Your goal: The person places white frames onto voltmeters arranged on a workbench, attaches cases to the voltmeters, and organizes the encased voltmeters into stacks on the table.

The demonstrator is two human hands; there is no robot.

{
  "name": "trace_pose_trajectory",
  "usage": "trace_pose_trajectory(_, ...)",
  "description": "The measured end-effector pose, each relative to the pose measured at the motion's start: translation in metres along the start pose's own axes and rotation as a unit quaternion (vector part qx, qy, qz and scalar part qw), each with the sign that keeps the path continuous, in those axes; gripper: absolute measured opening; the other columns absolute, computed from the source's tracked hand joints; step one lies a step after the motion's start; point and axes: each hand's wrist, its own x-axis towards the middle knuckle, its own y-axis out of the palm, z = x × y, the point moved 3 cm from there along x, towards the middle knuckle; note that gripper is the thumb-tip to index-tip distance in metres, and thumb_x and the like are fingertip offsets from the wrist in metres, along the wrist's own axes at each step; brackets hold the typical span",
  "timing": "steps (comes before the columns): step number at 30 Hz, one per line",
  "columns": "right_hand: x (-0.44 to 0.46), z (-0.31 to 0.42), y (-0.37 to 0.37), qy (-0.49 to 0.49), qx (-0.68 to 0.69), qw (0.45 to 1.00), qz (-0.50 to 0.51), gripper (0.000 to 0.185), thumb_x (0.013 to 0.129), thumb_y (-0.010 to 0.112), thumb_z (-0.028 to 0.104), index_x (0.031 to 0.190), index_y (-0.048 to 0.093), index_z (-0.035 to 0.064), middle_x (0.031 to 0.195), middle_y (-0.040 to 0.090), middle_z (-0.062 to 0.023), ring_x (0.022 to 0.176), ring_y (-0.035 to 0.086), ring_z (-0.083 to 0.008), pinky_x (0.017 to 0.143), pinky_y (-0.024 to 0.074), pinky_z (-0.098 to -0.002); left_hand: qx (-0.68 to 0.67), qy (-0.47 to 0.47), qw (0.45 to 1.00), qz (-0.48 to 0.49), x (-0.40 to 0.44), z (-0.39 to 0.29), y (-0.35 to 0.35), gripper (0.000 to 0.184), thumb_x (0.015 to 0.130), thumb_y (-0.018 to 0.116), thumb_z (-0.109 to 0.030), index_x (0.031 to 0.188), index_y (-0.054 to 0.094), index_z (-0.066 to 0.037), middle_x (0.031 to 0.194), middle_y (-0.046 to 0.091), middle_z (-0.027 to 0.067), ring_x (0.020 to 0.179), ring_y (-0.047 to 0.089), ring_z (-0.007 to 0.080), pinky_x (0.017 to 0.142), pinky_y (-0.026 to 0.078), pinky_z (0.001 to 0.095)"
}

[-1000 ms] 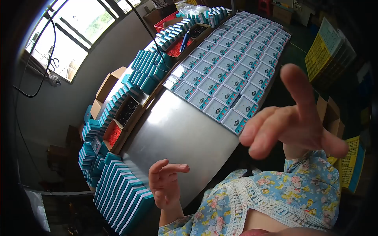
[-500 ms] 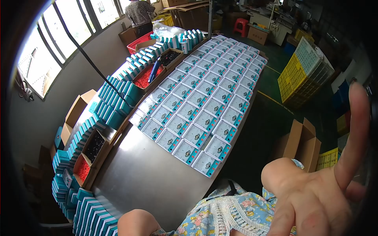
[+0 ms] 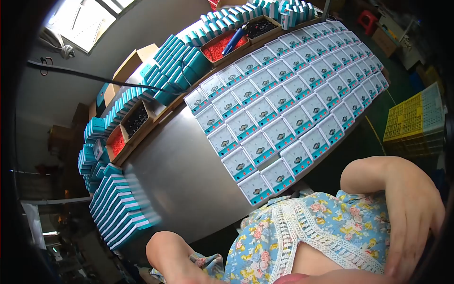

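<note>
Panels [image 3: 262, 109], flat, white with teal strips, in close rows on smooth metal surface [image 3: 175, 161] beside cardboard trays [image 3: 140, 138] of red bits [image 3: 117, 146] and black bits [image 3: 135, 119]; yellow crates [image 3: 409, 118] beyond. Right hand [image 3: 411, 222], spread earlier, now with fingers [image 3: 402, 241] together beside floral blouse [image 3: 331, 217], grip unclear; left hand out of view.

Panels [image 3: 260, 150] lie in rows, side by side, over the right part of the bench [image 3: 182, 184]. To their left run two parts boxes [image 3: 135, 137]; a tool [image 3: 234, 39] rests in the farther one. Cases [image 3: 171, 61] line up behind the boxes, with more, perhaps stacked, at near left. Crates [image 3: 409, 120] stand right of the bench.
</note>
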Motion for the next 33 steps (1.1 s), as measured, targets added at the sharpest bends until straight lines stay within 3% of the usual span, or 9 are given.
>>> trace_pose_trajectory(3,-0.046,0.055,-0.023,0.096,0.023,0.994,0.037,0.052,0.099,0.037,0.035,0.139,0.040,0.0012,0.105,0.064,-0.0269,0.103,0.062,-0.0373,0.103,0.0376,-0.0505,0.051,-0.076,0.989,0.116,-0.031,-0.030,0.041,0.036,0.091,0.053,-0.032,0.117,0.052,-0.008,0.118,0.057,0.0127,0.112,0.053,0.0264,0.095,0.042,0.0435)
trace_pose_trajectory(6,-0.108,0.084,-0.097,0.225,-0.050,0.973,0.009,0.060,0.095,0.054,0.042,0.126,0.053,-0.0093,0.108,0.064,-0.0279,0.105,0.063,-0.0371,0.104,0.0373,-0.0471,0.058,-0.244,0.934,0.256,-0.084,-0.053,0.023,0.061,0.094,0.040,-0.053,0.135,0.039,-0.007,0.130,0.048,0.0185,0.115,0.049,0.0288,0.095,0.041,0.0431)
trace_pose_trajectory(8,-0.180,0.091,-0.146,0.400,-0.172,0.857,-0.277,0.075,0.085,0.064,0.051,0.129,0.050,-0.0086,0.110,0.065,-0.0207,0.107,0.063,-0.0273,0.104,0.0362,-0.0418,0.063,-0.345,0.808,0.474,-0.119,-0.073,0.014,0.056,0.093,0.045,-0.047,0.129,0.040,-0.005,0.125,0.048,0.0193,0.113,0.049,0.0288,0.095,0.041,0.0424)
trace_pose_trajectory(12,-0.342,0.090,-0.262,0.563,-0.393,0.543,-0.484,0.055,0.090,0.061,0.040,0.129,0.053,0.0020,0.114,0.064,-0.0128,0.110,0.060,-0.0210,0.096,0.0436,-0.0354,0.000,-0.556,0.564,0.610,-0.216,-0.103,0.004,0.056,0.084,0.064,-0.031,0.128,0.045,-0.003,0.113,0.055,0.0153,0.106,0.050,0.0288,0.093,0.041,0.0420)
trace_pose_trajectory(15,-0.436,0.076,-0.338,0.577,-0.407,0.494,-0.507,0.058,0.089,0.063,0.038,0.128,0.053,-0.0033,0.122,0.060,-0.0196,0.115,0.057,-0.0267,0.097,0.0446,-0.0354,0.035,-0.719,0.346,0.602,-0.302,-0.109,-0.021,0.057,0.081,0.068,-0.025,0.127,0.045,-0.001,0.112,0.056,0.0158,0.108,0.051,0.0289,0.095,0.040,0.0415)
trace_pose_trajectory(20,-0.482,-0.008,-0.417,0.684,-0.523,0.367,-0.350,0.076,0.086,0.059,0.051,0.141,0.039,0.0006,0.140,0.044,-0.0248,0.131,0.043,-0.0353,0.107,0.0354,-0.0386,0.131,-0.703,0.233,0.659,-0.500,-0.118,-0.079,0.078,0.078,0.072,-0.037,0.135,0.038,0.004,0.123,0.055,0.0197,0.116,0.050,0.0336,0.099,0.039,0.0436)
trace_pose_trajectory(23,-0.476,-0.055,-0.446,0.716,-0.563,0.322,-0.256,0.085,0.087,0.055,0.055,0.150,0.021,0.0075,0.155,0.017,-0.0221,0.144,0.017,-0.0346,0.115,0.0181,-0.0457,0.248,-0.671,0.145,0.683,-0.578,-0.102,-0.070,0.100,0.071,0.073,-0.054,0.138,0.033,0.009,0.130,0.050,0.0260,0.122,0.047,0.0367,0.102,0.038,0.0441)
trace_pose_trajectory(26,-0.498,-0.075,-0.459,0.775,-0.502,0.248,-0.292,0.089,0.087,0.051,0.060,0.151,0.016,0.0087,0.156,0.009,-0.0221,0.145,0.010,-0.0351,0.115,0.0145,-0.0483,0.246,-0.743,0.034,0.622,-0.637,-0.096,-0.079,0.123,0.060,0.071,-0.072,0.138,0.030,0.014,0.134,0.045,0.0321,0.126,0.045,0.0388,0.103,0.040,0.0436)
trace_pose_trajectory(33,-0.490,-0.108,-0.460,0.761,-0.566,0.173,-0.267,0.107,0.079,0.053,0.070,0.149,0.014,-0.0015,0.154,0.009,-0.0288,0.144,0.007,-0.0393,0.117,0.0101,-0.0460,0.249,-0.700,0.039,0.668,-0.643,-0.077,-0.039,0.129,0.050,0.078,-0.072,0.132,0.032,0.016,0.134,0.040,0.0354,0.127,0.041,0.0445,0.105,0.037,0.0461)
